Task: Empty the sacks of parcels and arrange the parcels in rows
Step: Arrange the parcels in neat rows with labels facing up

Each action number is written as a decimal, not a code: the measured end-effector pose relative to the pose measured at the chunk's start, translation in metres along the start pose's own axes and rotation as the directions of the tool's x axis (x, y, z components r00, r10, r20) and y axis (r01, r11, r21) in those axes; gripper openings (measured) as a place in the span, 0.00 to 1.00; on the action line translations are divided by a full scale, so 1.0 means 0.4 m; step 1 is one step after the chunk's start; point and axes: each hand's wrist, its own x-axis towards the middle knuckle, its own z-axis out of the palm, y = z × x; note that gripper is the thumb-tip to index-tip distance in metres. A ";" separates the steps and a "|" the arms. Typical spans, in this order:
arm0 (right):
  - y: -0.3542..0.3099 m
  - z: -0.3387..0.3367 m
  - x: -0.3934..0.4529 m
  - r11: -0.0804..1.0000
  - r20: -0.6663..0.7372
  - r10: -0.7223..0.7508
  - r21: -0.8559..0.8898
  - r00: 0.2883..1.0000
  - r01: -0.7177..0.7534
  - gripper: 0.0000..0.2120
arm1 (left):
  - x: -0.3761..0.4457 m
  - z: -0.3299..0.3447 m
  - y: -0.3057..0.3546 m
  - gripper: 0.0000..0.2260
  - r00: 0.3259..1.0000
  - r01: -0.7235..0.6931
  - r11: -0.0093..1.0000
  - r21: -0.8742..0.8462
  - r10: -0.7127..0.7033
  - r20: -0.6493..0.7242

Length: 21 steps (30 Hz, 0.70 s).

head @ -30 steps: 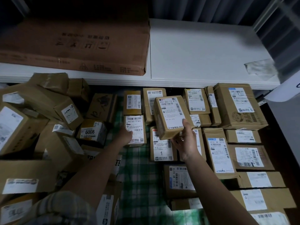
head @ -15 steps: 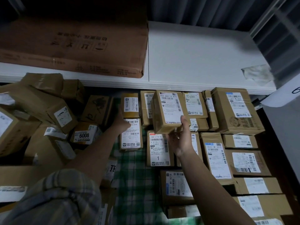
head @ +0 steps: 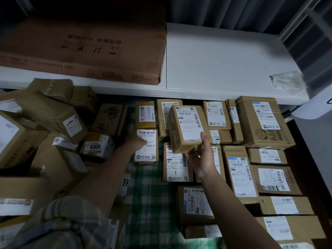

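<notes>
Carefully now: my right hand (head: pixel 201 159) holds the labelled parcel (head: pixel 187 128) tilted above the back row, thumb on its label. My left hand (head: pixel 136 140) rests on the neighbouring parcel (head: pixel 146 145); I should steady that and lower mine square, label up.

A dim parcel sorting or storage room, such as a courier depot. Dozens of brown cardboard parcels (head: pixel 265 121) with printed barcode shipping labels (head: pixel 241 177) lie in neat rows from 2 to 5 o'clock, and more sit in a loose heap (head: pixel 48 119) at 9 o'clock, all on a green checked cloth (head: pixel 150 200). A white shelf (head: pixel 219 65) at 12 o'clock carries a large flat carton (head: pixel 86 47). Corrugated metal wall panels (head: pixel 224 13) stand behind it.
</notes>
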 end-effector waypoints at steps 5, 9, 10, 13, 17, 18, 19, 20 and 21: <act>0.010 -0.012 -0.026 1.000 -0.010 0.026 -0.002 1.000 -0.026 0.28 | -0.027 0.019 -0.029 0.23 0.992 0.096 0.994 -0.054 -0.091 0.084; 0.003 -0.026 -0.056 0.999 0.025 0.026 -0.023 0.999 -0.025 0.26 | -0.096 0.027 -0.005 0.18 0.994 0.004 1.000 -0.027 -0.007 -0.109; -0.001 -0.030 -0.069 0.999 0.043 0.033 -0.038 0.999 -0.031 0.24 | -0.116 0.026 0.005 0.19 0.988 -0.046 0.998 -0.031 0.041 -0.149; -0.016 -0.048 -0.094 0.995 0.114 0.058 -0.087 0.992 -0.048 0.13 | -0.163 0.020 0.032 0.20 0.983 -0.166 0.983 -0.073 0.160 -0.087; -0.006 -0.068 -0.160 0.985 0.212 0.117 -0.151 0.970 -0.086 0.11 | -0.309 0.016 0.028 0.18 0.976 -0.206 0.969 -0.135 0.213 0.037; 0.001 -0.070 -0.174 0.978 0.231 0.138 -0.185 0.963 -0.096 0.15 | -0.349 0.022 0.024 0.19 0.972 -0.210 0.962 -0.173 0.224 0.066; 0.009 -0.070 -0.184 0.972 0.241 0.149 -0.216 0.959 -0.096 0.20 | -0.382 0.027 0.021 0.21 0.971 -0.203 0.957 -0.209 0.225 0.086; 0.018 -0.071 -0.194 0.968 0.250 0.160 -0.231 0.955 -0.101 0.27 | -0.406 0.033 0.015 0.23 0.970 -0.194 0.948 -0.253 0.224 0.096; 0.026 -0.076 -0.211 0.961 0.261 0.177 -0.253 0.949 -0.109 0.34 | -0.436 0.039 0.004 0.25 0.969 -0.194 0.932 -0.305 0.231 0.092</act>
